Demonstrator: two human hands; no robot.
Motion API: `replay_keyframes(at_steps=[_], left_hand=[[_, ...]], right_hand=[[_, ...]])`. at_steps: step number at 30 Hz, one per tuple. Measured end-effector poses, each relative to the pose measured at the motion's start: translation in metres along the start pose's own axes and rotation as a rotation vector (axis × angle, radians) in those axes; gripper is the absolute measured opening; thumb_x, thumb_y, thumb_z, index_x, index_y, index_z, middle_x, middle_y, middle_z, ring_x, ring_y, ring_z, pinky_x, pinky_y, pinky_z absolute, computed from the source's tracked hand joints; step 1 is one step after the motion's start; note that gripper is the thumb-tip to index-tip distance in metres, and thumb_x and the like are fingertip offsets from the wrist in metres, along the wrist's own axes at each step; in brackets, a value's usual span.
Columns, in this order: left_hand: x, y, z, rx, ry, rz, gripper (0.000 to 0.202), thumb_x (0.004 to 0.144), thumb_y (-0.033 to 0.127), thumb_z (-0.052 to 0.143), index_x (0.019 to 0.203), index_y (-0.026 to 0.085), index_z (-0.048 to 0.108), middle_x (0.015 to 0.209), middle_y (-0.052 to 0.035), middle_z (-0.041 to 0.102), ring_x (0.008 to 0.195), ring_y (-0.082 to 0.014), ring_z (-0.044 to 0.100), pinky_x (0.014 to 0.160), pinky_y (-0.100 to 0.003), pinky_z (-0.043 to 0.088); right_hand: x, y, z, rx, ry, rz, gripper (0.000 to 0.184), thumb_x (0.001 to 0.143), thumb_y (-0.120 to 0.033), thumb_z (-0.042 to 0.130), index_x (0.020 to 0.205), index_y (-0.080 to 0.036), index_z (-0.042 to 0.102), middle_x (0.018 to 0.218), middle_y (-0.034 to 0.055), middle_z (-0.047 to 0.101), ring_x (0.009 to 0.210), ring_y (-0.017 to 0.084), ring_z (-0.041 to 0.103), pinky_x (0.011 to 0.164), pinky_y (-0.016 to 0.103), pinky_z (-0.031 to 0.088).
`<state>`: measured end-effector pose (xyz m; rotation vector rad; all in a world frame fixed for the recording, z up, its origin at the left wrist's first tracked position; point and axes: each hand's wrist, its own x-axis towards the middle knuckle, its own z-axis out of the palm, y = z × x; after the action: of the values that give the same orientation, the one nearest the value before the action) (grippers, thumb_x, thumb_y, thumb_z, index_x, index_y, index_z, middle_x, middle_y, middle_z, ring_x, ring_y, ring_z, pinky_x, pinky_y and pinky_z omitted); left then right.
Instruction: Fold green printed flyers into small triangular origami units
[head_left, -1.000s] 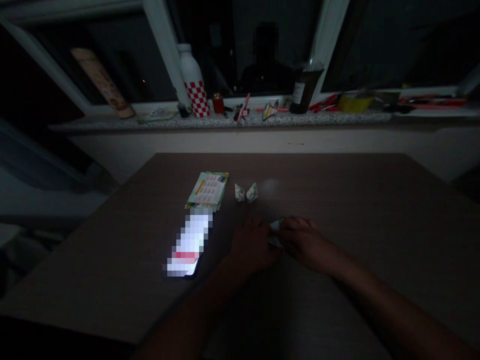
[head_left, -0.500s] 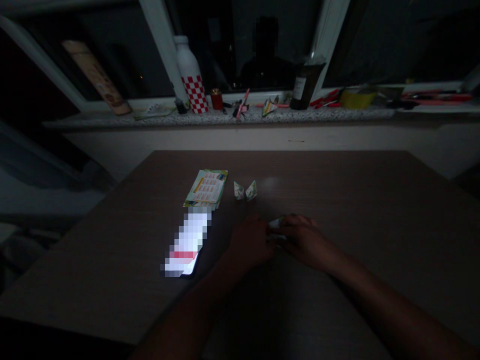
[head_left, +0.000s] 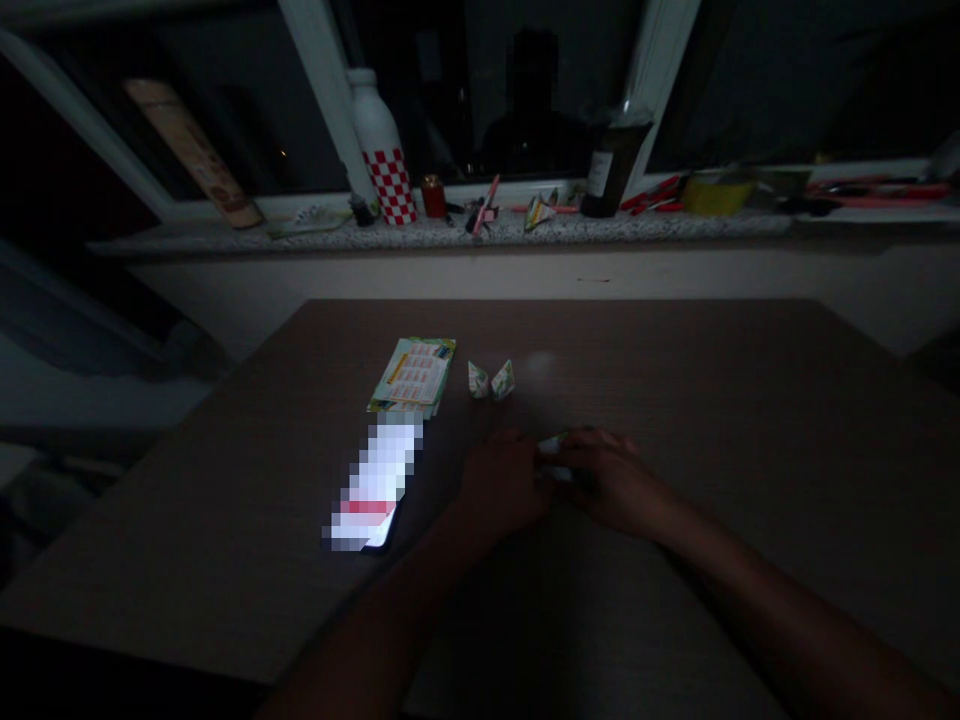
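Observation:
The scene is very dark. My left hand (head_left: 501,484) and my right hand (head_left: 611,477) meet over a small piece of folded printed paper (head_left: 553,445) on the brown table (head_left: 750,420), fingers curled and pressed onto it. Only a pale corner of the paper shows between the fingertips. Two small folded paper shapes (head_left: 491,381) stand just beyond my hands. A stack of printed paper sheets (head_left: 412,375) lies to their left, and a lit phone (head_left: 373,482) lies face up near my left hand.
A stone windowsill (head_left: 465,232) runs along the back with a red-and-white checked bottle (head_left: 382,150), a dark bottle (head_left: 609,165), a small red jar (head_left: 433,197), another folded paper shape (head_left: 538,212), pens and tools. Dark window glass is behind.
The hands have barely shifted; fingers keep pressing the paper. The camera has tilted slightly, so the scene sits a little higher in frame.

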<state>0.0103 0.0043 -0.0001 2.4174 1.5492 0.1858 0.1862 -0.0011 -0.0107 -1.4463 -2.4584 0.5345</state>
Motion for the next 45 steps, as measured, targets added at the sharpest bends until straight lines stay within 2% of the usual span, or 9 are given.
replay_keyframes(at_steps=[4,14,23,26,30,36,40,41,45], left_hand=[[0.001,-0.002,-0.001,-0.001,-0.007,0.013,0.027,0.077,0.04,0.058,0.09,0.018,0.064,0.094,-0.0074,0.062,0.088,-0.0236,0.061,0.075,-0.034,0.05],[0.007,-0.004,-0.004,0.005,-0.105,-0.024,0.029,0.077,0.042,0.058,0.093,0.019,0.063,0.098,-0.0081,0.064,0.087,-0.0232,0.063,0.072,-0.031,0.05],[0.012,-0.015,-0.008,-0.058,-0.149,-0.119,0.026,0.072,0.033,0.063,0.095,0.021,0.064,0.1,-0.0063,0.067,0.09,-0.0239,0.065,0.072,-0.03,0.049],[0.013,-0.02,-0.01,-0.081,-0.149,-0.137,0.022,0.072,0.028,0.063,0.092,0.021,0.064,0.096,-0.0057,0.069,0.086,-0.0225,0.065,0.069,-0.028,0.048],[0.014,-0.024,-0.013,-0.112,-0.156,-0.136,0.019,0.071,0.023,0.061,0.089,0.021,0.065,0.09,-0.005,0.07,0.079,-0.0205,0.065,0.063,-0.026,0.045],[0.009,-0.027,-0.019,-0.131,-0.132,-0.115,0.017,0.072,0.017,0.057,0.087,0.02,0.065,0.089,-0.0046,0.069,0.079,-0.0204,0.064,0.063,-0.027,0.044],[0.002,-0.028,-0.014,-0.154,-0.063,-0.056,0.02,0.074,0.013,0.052,0.089,0.02,0.063,0.09,-0.0046,0.066,0.079,-0.0204,0.062,0.066,-0.029,0.045],[0.0,-0.028,-0.012,-0.166,-0.015,-0.028,0.02,0.075,0.013,0.051,0.09,0.019,0.062,0.092,-0.0049,0.065,0.08,-0.0199,0.061,0.067,-0.029,0.045],[-0.002,-0.026,-0.005,-0.184,0.048,0.193,0.023,0.072,0.009,0.054,0.093,0.017,0.061,0.098,-0.0061,0.059,0.092,-0.0199,0.057,0.08,-0.03,0.046]], right_hand=[[0.0,0.0,0.0,0.004,0.0,-0.008,0.041,0.079,-0.022,0.062,0.118,-0.036,0.063,0.111,0.0044,0.064,0.106,0.027,0.053,0.088,0.042,0.033],[-0.001,0.001,0.0,0.003,-0.004,-0.008,0.045,0.078,-0.018,0.061,0.12,-0.034,0.062,0.114,0.0052,0.063,0.109,0.027,0.051,0.09,0.041,0.031],[-0.002,0.001,0.0,-0.001,0.004,0.004,0.042,0.078,-0.021,0.06,0.119,-0.032,0.063,0.112,0.0065,0.064,0.107,0.028,0.052,0.088,0.042,0.033],[-0.002,0.0,0.0,0.004,0.007,0.002,0.041,0.079,-0.022,0.06,0.119,-0.033,0.063,0.113,0.0059,0.064,0.108,0.028,0.052,0.089,0.043,0.032],[-0.002,0.001,0.002,0.012,0.014,0.001,0.039,0.08,-0.025,0.06,0.119,-0.033,0.063,0.114,0.0055,0.063,0.109,0.029,0.051,0.089,0.044,0.033],[-0.002,0.006,0.005,0.002,0.02,-0.017,0.041,0.079,-0.024,0.061,0.119,-0.032,0.063,0.115,0.0069,0.062,0.11,0.029,0.05,0.09,0.045,0.032],[-0.003,0.007,0.002,0.02,-0.006,-0.07,0.044,0.08,-0.024,0.062,0.123,-0.033,0.059,0.113,0.0064,0.062,0.109,0.029,0.05,0.088,0.045,0.033],[-0.003,0.007,0.001,0.022,-0.012,-0.08,0.046,0.079,-0.024,0.063,0.124,-0.033,0.058,0.113,0.0066,0.061,0.109,0.029,0.05,0.089,0.045,0.033],[-0.004,0.006,-0.002,0.022,-0.014,-0.107,0.046,0.079,-0.023,0.063,0.124,-0.03,0.057,0.111,0.0064,0.061,0.108,0.028,0.05,0.09,0.044,0.033]])
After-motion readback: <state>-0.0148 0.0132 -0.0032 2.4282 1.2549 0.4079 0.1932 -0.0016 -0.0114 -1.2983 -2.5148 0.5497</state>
